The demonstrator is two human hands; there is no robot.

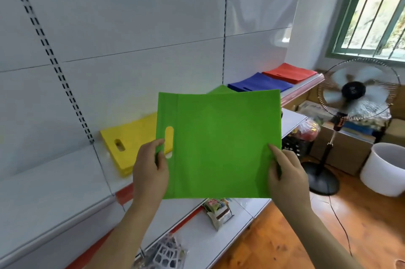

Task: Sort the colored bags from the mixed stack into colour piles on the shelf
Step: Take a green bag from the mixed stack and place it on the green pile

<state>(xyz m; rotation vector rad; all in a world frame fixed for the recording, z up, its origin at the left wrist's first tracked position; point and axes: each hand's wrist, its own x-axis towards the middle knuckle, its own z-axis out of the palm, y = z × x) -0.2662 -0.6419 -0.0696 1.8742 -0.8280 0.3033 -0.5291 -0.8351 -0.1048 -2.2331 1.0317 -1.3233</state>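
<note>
You are holding one flat green fabric bag with a slot handle (pixel 219 143) up in the air in front of the white metal shelf (pixel 54 185), with both hands clamped on its lower corners. Your left hand (pixel 150 170) pinches the lower left edge just beside the handle slot, thumb on the front. Your right hand (pixel 286 175) pinches the lower right edge, thumb on the front as well. The bag hangs spread and nearly square to you, its top edge level and free of the back panel.

On the shelf behind it lie four colour piles in a row: a yellow fabric bag pile (pixel 129 139) at the left, partly hidden by the held bag; a green pile (pixel 221 89), of which only a corner shows above the held bag's top edge; a blue fabric bag pile (pixel 258 82); and a red fabric bag pile (pixel 289 72) nearest the shelf's far right end. How many bags each pile holds, you cannot tell.

The shelf surface left of the yellow pile is bare. To the right, past the shelf end, stand one pedestal fan (pixel 355 91) and one white bucket (pixel 385 169) on the wooden floor (pixel 306 235).
</note>
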